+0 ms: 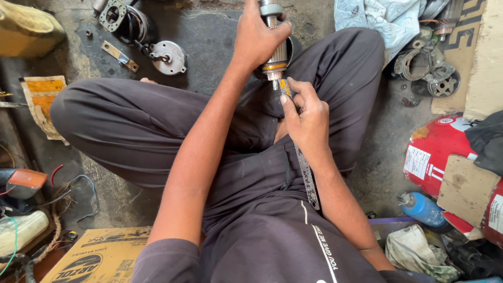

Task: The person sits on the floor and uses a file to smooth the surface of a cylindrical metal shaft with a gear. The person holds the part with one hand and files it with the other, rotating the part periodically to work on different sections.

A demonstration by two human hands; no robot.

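Grimy workshop floor (209,36), cardboard box (99,257), hands gripping armature (275,55), blade (305,173)

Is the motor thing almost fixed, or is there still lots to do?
Already done: the motor is apart, with its round end cover and housing lying on the floor. In hand: the left hand holds the armature upright, and the right hand presses a thin blade against its copper end. Left, it seems: those loose parts are not yet back together.

Left hand (258,36) and right hand (305,116) both clenched, arms outstretched.
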